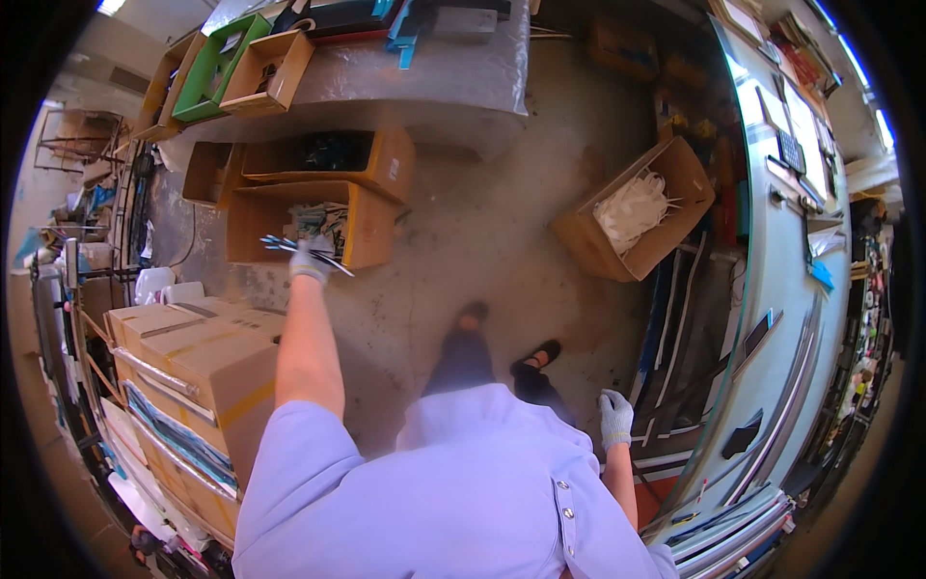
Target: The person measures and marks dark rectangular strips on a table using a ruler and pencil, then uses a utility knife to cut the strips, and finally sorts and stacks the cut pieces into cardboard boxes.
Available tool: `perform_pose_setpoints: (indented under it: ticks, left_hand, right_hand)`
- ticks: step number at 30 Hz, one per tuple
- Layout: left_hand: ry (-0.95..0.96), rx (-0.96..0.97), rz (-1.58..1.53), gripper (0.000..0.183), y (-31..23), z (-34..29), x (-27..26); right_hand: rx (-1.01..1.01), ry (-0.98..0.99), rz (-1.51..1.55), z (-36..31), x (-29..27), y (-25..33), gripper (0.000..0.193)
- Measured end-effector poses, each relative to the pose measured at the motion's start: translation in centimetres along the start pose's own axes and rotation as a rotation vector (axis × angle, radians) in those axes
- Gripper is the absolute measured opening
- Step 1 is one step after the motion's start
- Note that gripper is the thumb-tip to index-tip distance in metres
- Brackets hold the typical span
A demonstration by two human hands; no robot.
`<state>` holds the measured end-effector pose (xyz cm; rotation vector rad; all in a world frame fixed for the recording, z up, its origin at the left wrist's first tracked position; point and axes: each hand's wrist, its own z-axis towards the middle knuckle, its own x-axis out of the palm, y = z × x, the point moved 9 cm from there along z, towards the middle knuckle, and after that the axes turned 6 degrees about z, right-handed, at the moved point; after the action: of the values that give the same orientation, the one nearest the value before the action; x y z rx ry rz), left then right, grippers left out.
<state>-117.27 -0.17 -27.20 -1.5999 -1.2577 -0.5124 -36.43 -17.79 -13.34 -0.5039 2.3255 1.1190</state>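
Note:
My left hand (309, 261), in a pale grey glove, is stretched out over an open cardboard box (368, 232) on the floor. It is closed round a small bunch of thin strips (280, 243), light blue, white and dark, whose ends stick out on both sides of the glove. Inside the box lies a heap of short pale and grey pieces (326, 220). My right hand (615, 418), gloved alike, hangs low beside the glass-topped bench, with loosely bent fingers and nothing visible in them.
Behind the box stands another carton (391, 164) with dark contents. A tilted carton (603, 253) of white strips is ahead right. Stacked closed cartons (207, 352) stand at my left. The plastic-covered table (386, 82) bears small bins. Metal profiles lie along the glass-topped bench (743, 386).

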Motion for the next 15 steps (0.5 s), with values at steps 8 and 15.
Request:
perform_pose_setpoints:
  ticks: [8,15]
  left_hand:
    - [-1.076,0.006,0.499,0.082,-7.3,-3.1,-6.6]
    - [-0.963,-0.315,0.673,0.057,7.9,-2.2,-6.0]
  right_hand:
    - [0.188,-0.059,0.032,-2.2,-2.0,-4.3,0.025]
    - [0.173,-0.186,0.123,-5.8,-1.8,-5.4,0.026]
